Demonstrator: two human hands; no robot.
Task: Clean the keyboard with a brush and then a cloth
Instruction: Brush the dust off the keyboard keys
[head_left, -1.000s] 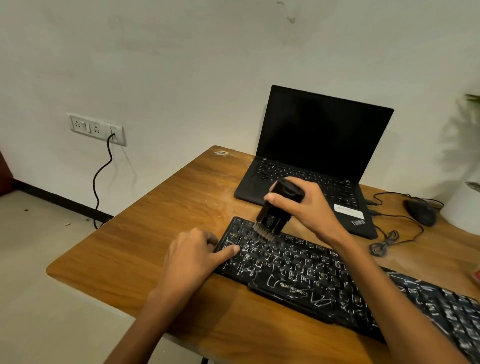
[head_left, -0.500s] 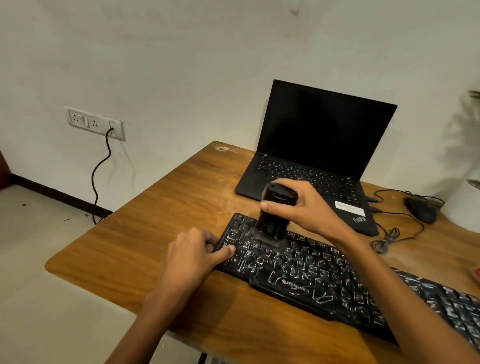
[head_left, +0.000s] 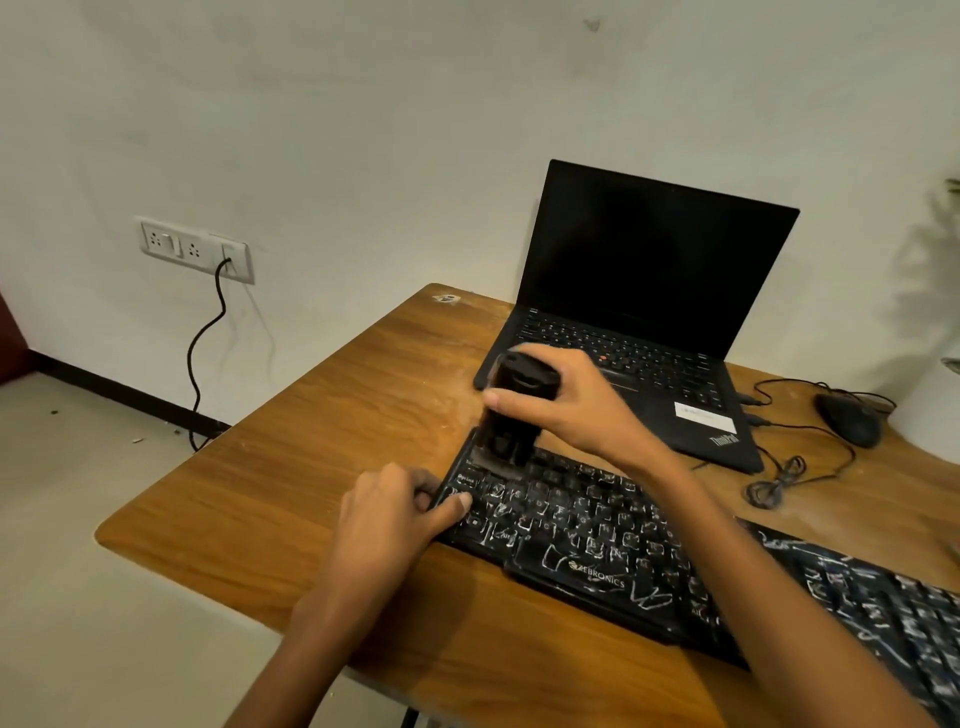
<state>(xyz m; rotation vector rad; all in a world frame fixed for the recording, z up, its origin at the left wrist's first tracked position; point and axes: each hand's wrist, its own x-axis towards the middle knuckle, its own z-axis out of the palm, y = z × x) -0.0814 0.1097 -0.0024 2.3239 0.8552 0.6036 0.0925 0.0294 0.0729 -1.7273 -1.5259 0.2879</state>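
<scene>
The black keyboard (head_left: 649, 551), smeared with white dust, lay flat on the worktop (head_left: 322, 467). The black brush (head_left: 511, 415) stood upright, bristles touching its far-left keys.

Warm, fairly dim indoor light fills the scene, leaving the wall (head_left: 415, 130) a dull cream. Soft shadows fall toward the near side under the left hand (head_left: 387, 512) and forearm on the table (head_left: 291, 467). A leafy shadow marks the wall at far right. The brush (head_left: 511, 415) and right hand (head_left: 566, 402) are smeared by motion blur. Wide-angle distortion bends the keyboard (head_left: 675, 561) at the right edge.
</scene>
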